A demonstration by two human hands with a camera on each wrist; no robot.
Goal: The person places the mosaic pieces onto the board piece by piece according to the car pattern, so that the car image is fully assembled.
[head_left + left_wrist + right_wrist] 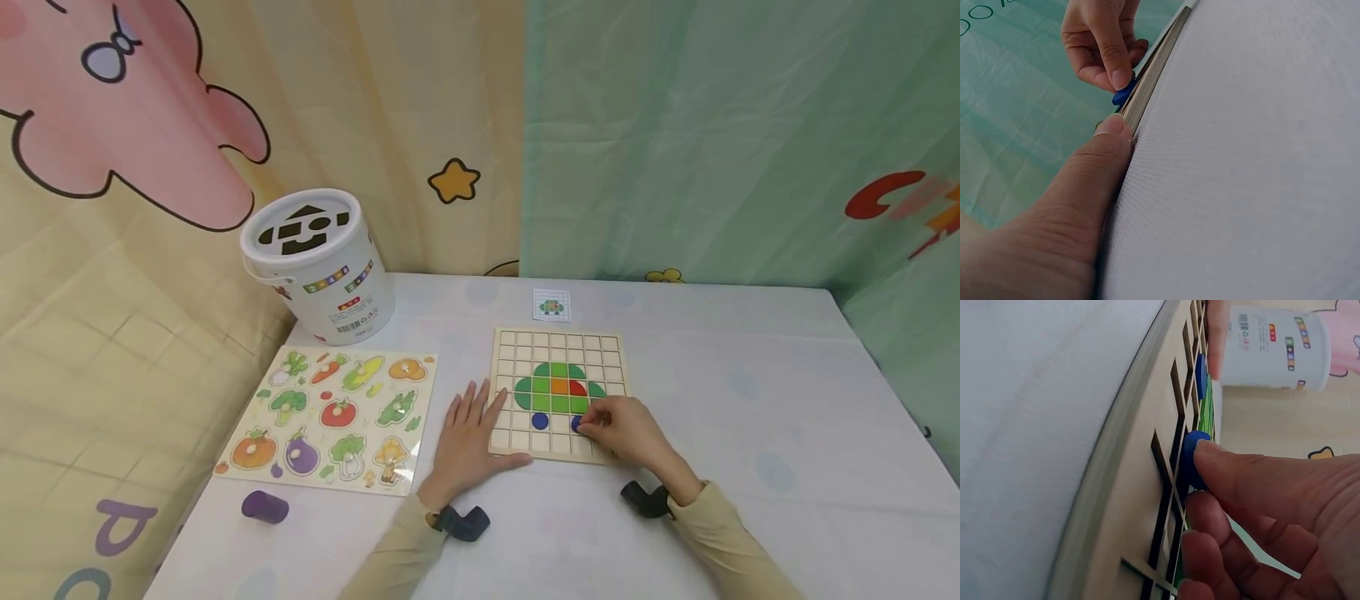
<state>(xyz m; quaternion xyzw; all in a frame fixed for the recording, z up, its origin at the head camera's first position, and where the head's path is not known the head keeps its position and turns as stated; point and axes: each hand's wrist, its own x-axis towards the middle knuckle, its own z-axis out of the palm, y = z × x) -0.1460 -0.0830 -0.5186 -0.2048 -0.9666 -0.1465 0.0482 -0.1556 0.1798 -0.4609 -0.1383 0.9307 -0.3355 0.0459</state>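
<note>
A wooden grid board lies on the table with green, orange and red pieces set in its squares, forming a car-like picture. Under the green part sits one blue disc. My right hand pinches a second blue disc between thumb and finger, at a square to the right of the first disc; the disc looks tilted in the right wrist view. My left hand spreads its fingers along the board's left edge, and its thumb touches the near edge.
A small picture card lies beyond the board. To the left are a vegetable puzzle board, a white bucket with a shape-cut lid, and a purple cylinder lying on its side. Printed curtains hang behind the table.
</note>
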